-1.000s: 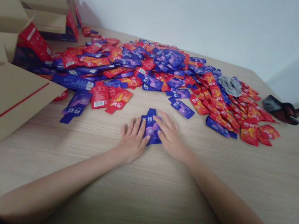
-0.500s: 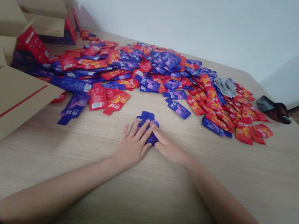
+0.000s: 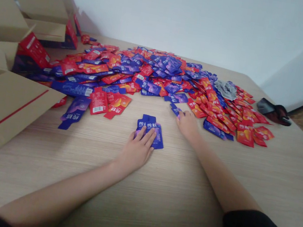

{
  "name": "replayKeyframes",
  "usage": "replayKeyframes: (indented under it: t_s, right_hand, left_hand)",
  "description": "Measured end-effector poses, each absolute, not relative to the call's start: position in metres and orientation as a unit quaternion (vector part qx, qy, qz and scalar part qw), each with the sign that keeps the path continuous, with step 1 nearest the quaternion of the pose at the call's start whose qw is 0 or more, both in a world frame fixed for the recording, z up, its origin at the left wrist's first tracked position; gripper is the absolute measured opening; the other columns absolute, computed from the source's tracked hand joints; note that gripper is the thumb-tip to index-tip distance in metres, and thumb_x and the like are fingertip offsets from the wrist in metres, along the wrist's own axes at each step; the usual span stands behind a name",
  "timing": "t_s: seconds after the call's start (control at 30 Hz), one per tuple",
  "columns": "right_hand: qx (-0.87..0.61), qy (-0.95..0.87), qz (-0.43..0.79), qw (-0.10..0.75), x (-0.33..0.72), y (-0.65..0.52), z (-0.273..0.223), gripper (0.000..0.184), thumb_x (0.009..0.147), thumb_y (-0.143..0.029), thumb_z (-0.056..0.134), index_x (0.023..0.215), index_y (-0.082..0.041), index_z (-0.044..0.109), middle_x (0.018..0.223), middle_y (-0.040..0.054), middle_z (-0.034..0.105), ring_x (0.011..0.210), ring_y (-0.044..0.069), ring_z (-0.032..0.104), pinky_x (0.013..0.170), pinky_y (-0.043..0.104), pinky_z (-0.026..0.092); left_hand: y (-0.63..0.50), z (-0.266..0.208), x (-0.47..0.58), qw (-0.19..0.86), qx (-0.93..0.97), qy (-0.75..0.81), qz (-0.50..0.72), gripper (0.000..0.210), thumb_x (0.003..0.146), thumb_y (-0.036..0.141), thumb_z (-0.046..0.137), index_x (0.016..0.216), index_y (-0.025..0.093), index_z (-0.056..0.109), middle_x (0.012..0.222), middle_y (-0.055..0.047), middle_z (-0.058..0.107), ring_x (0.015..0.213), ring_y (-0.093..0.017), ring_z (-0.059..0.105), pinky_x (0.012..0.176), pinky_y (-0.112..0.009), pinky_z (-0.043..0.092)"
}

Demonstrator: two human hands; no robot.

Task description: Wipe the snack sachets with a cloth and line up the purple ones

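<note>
Under the spread fingers of my left hand (image 3: 138, 149) lie overlapping purple sachets (image 3: 158, 135), flat on the table with white lettering showing. That hand presses on them from above, its fingers stretched out. My right hand (image 3: 187, 126) is farther forward and to the right, its fingers curled at the edge of another purple sachet (image 3: 174, 109). The hand covers the lower part of this sachet. Just beyond it, the large pile of red and purple sachets (image 3: 165, 67) spreads across the back of the table.
Open cardboard boxes (image 3: 11, 101) stand along the left side, one flap reaching over the table (image 3: 96, 197). A lone purple sachet (image 3: 74, 112) lies near that flap. On the right are a grey crumpled cloth (image 3: 225, 89) and a dark glossy object (image 3: 274, 111).
My right hand has left the sachets under my left hand and moved forward and right to a single purple sachet. My left hand has slid slightly back, uncovering more of the sachets.
</note>
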State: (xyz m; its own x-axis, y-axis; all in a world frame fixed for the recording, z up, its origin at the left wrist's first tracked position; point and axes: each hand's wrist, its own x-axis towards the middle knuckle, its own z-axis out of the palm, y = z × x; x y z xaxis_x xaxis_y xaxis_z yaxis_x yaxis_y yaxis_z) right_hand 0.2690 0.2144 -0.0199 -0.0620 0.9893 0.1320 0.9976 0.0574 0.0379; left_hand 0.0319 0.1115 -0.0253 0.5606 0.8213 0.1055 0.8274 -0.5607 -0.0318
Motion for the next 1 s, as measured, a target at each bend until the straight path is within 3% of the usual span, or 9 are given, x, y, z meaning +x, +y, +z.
replayKeyframes:
  t_s: [0.13,0.23,0.43,0.6,0.83,1.0]
  right_hand:
    - [-0.657,-0.746,0.024,0.108,0.261,0.182,-0.009,0.047,0.091,-0.012,0.042,0.137,-0.014,0.051,0.122,0.0149,0.058,0.106,0.024,0.058,0.094,0.031,0.044]
    - [-0.626,-0.76,0.043,0.168,0.24,0.159,-0.008,0.052,0.088,-0.008,0.038,0.138,-0.015,0.052,0.125,0.0146,0.054,0.107,0.025,0.057,0.095,0.034,0.045]
    - [-0.619,-0.756,0.075,0.2,0.191,0.137,-0.025,0.049,0.097,-0.036,0.037,0.133,-0.008,0.056,0.121,0.0207,0.052,0.117,0.033,0.046,0.104,0.052,0.04]
    - [-0.585,-0.767,0.126,0.232,0.201,0.135,-0.028,0.044,0.096,-0.023,0.036,0.132,-0.008,0.057,0.119,0.0177,0.05,0.117,0.027,0.049,0.109,0.042,0.04]
    - [-0.6,-0.756,0.146,0.217,0.207,0.138,-0.029,0.038,0.096,-0.024,0.042,0.123,-0.01,0.064,0.108,0.0147,0.054,0.097,0.023,0.057,0.098,0.038,0.048]
    - [-0.572,-0.771,0.193,0.205,0.208,0.142,-0.03,0.039,0.091,-0.009,0.04,0.123,-0.014,0.064,0.11,0.0131,0.057,0.098,0.02,0.059,0.094,0.033,0.048]
  left_hand:
    - [0.113,-0.026,0.031,0.027,-0.886,-0.461,-0.047,0.055,0.098,0.036,0.034,0.151,0.02,0.036,0.157,-0.004,0.034,0.143,-0.032,0.03,0.106,-0.05,0.038]
    - [0.112,-0.025,0.031,0.021,-0.886,-0.46,-0.059,0.054,0.098,0.036,0.035,0.15,0.02,0.037,0.156,-0.004,0.034,0.143,-0.033,0.031,0.106,-0.051,0.038]
    - [0.112,-0.023,0.032,0.02,-0.888,-0.455,-0.065,0.052,0.097,0.033,0.037,0.146,0.015,0.043,0.154,-0.008,0.039,0.142,-0.034,0.031,0.106,-0.051,0.038]
    - [0.112,-0.024,0.031,0.018,-0.888,-0.454,-0.071,0.051,0.098,0.035,0.035,0.145,0.017,0.045,0.154,-0.007,0.039,0.143,-0.034,0.03,0.107,-0.052,0.037]
    - [0.109,-0.023,0.032,0.016,-0.867,-0.485,-0.111,0.054,0.098,0.04,0.035,0.144,0.013,0.046,0.154,-0.01,0.039,0.143,-0.036,0.028,0.114,-0.055,0.025]
    - [0.115,-0.024,0.032,0.001,-0.897,-0.426,-0.12,0.054,0.099,0.04,0.036,0.152,0.03,0.031,0.16,0.0,0.027,0.146,-0.033,0.022,0.116,-0.055,0.023]
